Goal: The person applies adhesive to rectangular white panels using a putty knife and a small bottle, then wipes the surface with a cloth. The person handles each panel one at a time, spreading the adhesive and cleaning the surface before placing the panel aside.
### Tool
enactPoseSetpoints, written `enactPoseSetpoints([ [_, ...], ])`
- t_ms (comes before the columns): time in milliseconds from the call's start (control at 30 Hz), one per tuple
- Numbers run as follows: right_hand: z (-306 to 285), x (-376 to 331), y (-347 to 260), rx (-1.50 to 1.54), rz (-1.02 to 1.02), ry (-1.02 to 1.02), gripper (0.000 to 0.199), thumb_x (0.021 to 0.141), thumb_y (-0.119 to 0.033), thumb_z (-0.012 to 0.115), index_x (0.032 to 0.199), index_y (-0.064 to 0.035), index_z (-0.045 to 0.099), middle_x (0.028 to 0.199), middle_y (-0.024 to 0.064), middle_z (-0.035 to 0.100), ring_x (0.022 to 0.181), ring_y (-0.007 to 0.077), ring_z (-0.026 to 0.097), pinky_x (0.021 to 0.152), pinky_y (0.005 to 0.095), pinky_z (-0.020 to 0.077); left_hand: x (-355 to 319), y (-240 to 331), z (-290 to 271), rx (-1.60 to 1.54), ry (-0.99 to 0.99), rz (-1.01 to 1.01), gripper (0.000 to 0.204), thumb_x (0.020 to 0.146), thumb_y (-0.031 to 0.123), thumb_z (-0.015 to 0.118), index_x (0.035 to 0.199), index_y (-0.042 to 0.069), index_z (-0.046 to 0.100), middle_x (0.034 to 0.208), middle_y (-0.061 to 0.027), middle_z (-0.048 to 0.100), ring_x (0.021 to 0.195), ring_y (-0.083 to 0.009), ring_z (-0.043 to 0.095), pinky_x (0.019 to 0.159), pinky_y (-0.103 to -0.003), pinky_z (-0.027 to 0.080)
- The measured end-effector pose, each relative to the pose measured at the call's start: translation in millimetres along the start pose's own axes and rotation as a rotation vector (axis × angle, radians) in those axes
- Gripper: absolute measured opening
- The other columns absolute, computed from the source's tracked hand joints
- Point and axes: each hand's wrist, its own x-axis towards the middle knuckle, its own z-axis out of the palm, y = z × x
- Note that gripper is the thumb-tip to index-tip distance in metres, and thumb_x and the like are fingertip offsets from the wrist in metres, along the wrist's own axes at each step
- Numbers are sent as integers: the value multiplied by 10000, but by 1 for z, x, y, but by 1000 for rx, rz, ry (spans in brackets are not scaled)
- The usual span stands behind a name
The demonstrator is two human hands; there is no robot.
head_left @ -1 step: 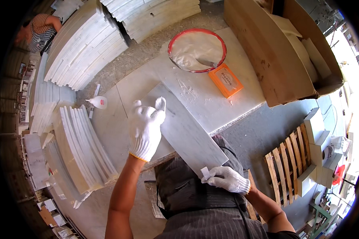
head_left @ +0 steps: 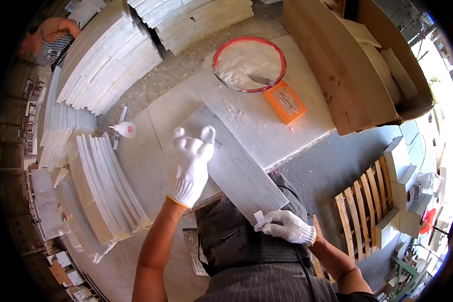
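A long grey-veined white stone slab (head_left: 236,171) lies slantwise, its near end reaching over my lap. My left hand (head_left: 190,163), in a white knit glove, is over the slab's left edge; its fingers are partly bent and apart, with nothing visible in them. Whether its fingertips touch the slab I cannot tell. My right hand (head_left: 289,227), also gloved, is closed at the slab's near end and pinches a small white piece (head_left: 259,218) that sticks out past the fingertips.
A red-rimmed basin of white powder (head_left: 286,63) stands on the pale work surface (head_left: 292,146) beside an orange box (head_left: 285,102). White squeeze bottle (head_left: 127,129) at left; stacked slabs (head_left: 105,176) behind it. Cardboard box (head_left: 357,75) far right, wooden pallet (head_left: 365,206) right. Another person (head_left: 53,40) far left.
My left hand has shifted slightly to the right, a little further over the slab. The right hand and the slab stay where they were.
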Motion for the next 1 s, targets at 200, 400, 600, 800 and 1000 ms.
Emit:
enactPoseSetpoints([
  [200,1,1,-3,10,53,-10,210,960,-174,622,1089,-46,728,1062,86,700,954,175,643,888,319,505,7,-3,10,-21,196,30,86,792,76,644,717,117,635,652,-23,517,702,-216,580,946,-493,495],
  [400,1,2,0,-11,20,16,218,962,-176,621,1095,-39,726,1066,88,700,960,174,642,888,315,503,-12,26,3,-128,97,111,89,785,44,666,756,129,669,688,-45,581,722,-246,604,1000,-513,478],
  [600,0,1,-3,-13,60,2,223,966,-177,621,1105,-35,724,1061,74,693,940,146,624,877,303,499,3,-20,4,-438,356,-268,96,813,13,670,791,99,633,704,-67,591,725,-276,592,935,-476,457],
  [800,1,1,3,7,25,5,224,968,-169,622,1112,-31,723,1041,60,690,924,130,616,877,293,498,-2,25,18,-170,179,109,189,794,54,667,967,129,683,774,-19,567,810,-235,603,1019,-514,435],
  [1000,1,0,2,8,44,2,226,969,-177,631,1118,-37,728,1072,65,706,952,138,629,899,292,497,-12,4,9,-463,134,-68,162,844,-19,669,974,76,665,921,-49,599,874,-262,611,917,-433,512],
])
